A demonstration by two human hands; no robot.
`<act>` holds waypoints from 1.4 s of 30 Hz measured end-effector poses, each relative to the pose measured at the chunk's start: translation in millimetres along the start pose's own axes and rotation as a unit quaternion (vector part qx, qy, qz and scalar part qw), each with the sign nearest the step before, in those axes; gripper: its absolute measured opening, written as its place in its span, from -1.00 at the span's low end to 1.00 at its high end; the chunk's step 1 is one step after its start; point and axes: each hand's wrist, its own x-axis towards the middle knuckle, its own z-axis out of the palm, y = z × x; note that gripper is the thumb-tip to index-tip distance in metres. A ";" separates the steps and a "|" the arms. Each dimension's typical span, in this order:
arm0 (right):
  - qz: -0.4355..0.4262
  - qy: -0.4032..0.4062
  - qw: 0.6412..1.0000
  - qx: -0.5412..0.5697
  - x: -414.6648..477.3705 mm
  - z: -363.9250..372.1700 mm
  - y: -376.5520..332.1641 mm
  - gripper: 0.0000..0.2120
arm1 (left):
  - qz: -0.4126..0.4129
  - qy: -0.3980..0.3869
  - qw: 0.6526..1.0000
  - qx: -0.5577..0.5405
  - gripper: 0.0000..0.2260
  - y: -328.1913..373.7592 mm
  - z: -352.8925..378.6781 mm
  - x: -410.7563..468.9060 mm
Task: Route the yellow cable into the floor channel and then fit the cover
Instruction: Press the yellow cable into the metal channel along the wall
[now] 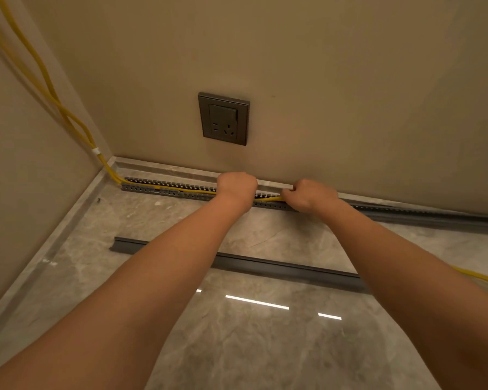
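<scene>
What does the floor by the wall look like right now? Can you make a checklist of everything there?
Surface: glossy grey marble-look floor, with light reflections.
Job's things: slotted grey plastic floor channel along the wall, open on top; long dark grey cover strip lying loose on the floor, apart from the channel.
Clutter: nothing seen.
Hands: left hand and right hand both at the channel; right fingers pinch the cable; left grip hidden.
Cables: thin yellow cable comes down the corner and lies in the channel's left part; more yellow cable at far right.
Surroundings: beige walls; dark grey wall socket above the channel.
</scene>
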 end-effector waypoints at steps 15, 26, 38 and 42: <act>0.010 0.041 0.991 0.124 5.1 -0.6 12.2 -0.85 | -0.020 0.020 0.999 0.015 -0.84 14.0 -1.2 -7.0; -0.002 0.024 0.991 0.133 6.1 3.8 13.4 -0.86 | 0.067 0.077 0.993 -0.060 -0.77 54.6 3.8 -13.7; -0.032 0.086 0.995 0.038 -9.3 2.3 44.6 -0.73 | 0.028 0.051 0.998 -0.027 -0.79 74.6 -5.5 -5.2; 0.011 0.026 0.997 0.070 -16.5 -4.5 68.5 -0.64 | 0.009 0.039 0.999 -0.019 -0.80 81.5 -8.9 -2.5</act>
